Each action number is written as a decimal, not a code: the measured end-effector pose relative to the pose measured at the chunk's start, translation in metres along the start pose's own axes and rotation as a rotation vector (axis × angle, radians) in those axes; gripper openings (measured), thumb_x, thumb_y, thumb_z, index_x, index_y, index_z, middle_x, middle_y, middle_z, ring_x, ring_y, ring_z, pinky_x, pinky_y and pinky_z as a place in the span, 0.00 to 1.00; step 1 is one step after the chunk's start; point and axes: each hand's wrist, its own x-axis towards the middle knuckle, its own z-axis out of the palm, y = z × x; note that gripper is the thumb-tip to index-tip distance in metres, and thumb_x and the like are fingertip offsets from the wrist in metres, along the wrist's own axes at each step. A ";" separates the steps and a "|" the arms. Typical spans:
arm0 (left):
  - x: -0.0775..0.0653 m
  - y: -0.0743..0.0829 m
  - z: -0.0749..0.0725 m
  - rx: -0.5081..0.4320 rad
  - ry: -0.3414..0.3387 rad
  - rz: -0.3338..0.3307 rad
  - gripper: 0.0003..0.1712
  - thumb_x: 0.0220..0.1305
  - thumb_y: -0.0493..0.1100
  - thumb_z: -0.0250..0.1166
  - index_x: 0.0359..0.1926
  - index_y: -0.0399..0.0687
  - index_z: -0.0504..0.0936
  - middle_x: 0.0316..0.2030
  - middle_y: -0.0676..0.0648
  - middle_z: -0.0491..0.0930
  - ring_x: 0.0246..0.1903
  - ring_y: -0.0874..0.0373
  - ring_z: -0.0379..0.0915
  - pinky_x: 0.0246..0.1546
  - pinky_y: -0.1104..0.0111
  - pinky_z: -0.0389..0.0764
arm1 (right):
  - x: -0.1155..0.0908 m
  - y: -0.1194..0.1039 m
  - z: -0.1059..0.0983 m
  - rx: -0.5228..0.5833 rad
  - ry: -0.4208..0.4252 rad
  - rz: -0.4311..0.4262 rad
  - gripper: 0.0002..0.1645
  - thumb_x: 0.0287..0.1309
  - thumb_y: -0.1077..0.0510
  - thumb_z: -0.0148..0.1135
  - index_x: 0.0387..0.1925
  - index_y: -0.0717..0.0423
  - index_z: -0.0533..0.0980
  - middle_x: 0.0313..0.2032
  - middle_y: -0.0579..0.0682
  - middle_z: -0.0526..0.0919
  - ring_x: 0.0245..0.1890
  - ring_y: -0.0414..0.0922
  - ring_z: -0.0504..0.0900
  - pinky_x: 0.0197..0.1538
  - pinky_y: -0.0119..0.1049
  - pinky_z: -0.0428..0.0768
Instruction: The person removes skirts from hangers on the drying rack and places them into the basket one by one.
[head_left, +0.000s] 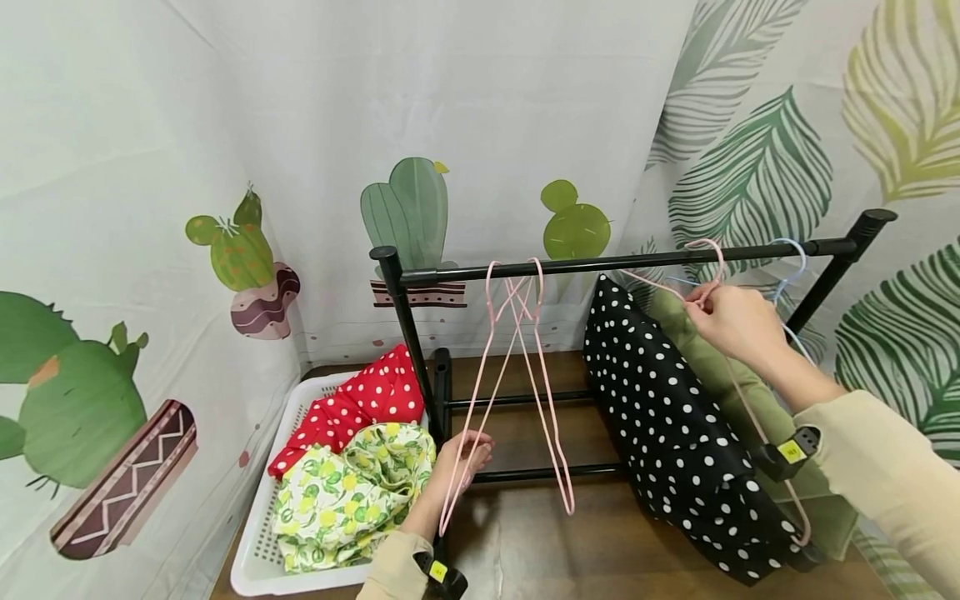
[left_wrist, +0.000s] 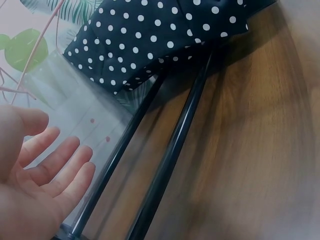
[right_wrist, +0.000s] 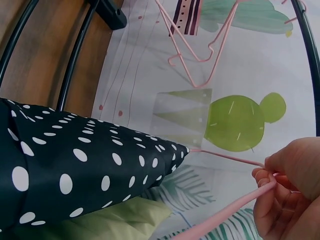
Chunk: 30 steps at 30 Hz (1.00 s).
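Observation:
My right hand (head_left: 738, 321) pinches a pink hanger (head_left: 712, 287) just below its hook, and the hook arches over the black rail (head_left: 600, 265). On that hanger is a black cloth with white dots (right_wrist: 80, 155), slanting downward. Behind it hangs a green cloth (head_left: 675, 321), next to a blue hanger (head_left: 801, 262) on the same rail. My left hand (head_left: 459, 462) holds nothing; its fingers (left_wrist: 65, 155) are loosely extended, palm showing in the left wrist view. Close to it, two bare pink hangers (head_left: 551, 400) hang from the rail, one overlapping the hand in the head view.
At the left, a white basket (head_left: 251, 542) holds a red dotted cloth (head_left: 367, 392) and a lemon-print cloth (head_left: 337, 500). The rack's lower black bars (left_wrist: 175, 145) run above the wooden table (head_left: 555, 550). A cactus-print curtain (head_left: 300, 100) stands behind.

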 end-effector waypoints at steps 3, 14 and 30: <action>-0.002 0.006 0.002 -0.013 0.005 -0.002 0.13 0.63 0.30 0.54 0.43 0.19 0.70 0.42 0.24 0.74 0.38 0.47 0.78 0.38 0.70 0.79 | 0.000 -0.003 0.001 0.003 -0.003 -0.002 0.13 0.56 0.56 0.53 0.25 0.58 0.81 0.18 0.56 0.80 0.16 0.57 0.74 0.15 0.46 0.65; 0.001 -0.008 0.004 0.024 0.056 0.007 0.12 0.64 0.32 0.54 0.43 0.23 0.73 0.42 0.28 0.77 0.37 0.42 0.80 0.35 0.65 0.81 | -0.001 -0.015 0.002 0.006 -0.002 -0.015 0.13 0.56 0.56 0.52 0.22 0.56 0.79 0.16 0.52 0.78 0.15 0.55 0.73 0.15 0.46 0.65; 0.004 -0.014 0.014 -0.058 0.123 -0.035 0.12 0.62 0.31 0.55 0.44 0.23 0.73 0.42 0.28 0.77 0.33 0.52 0.81 0.35 0.67 0.81 | -0.003 -0.032 0.003 0.030 0.018 -0.077 0.11 0.55 0.57 0.55 0.25 0.57 0.81 0.15 0.49 0.79 0.13 0.46 0.72 0.14 0.38 0.63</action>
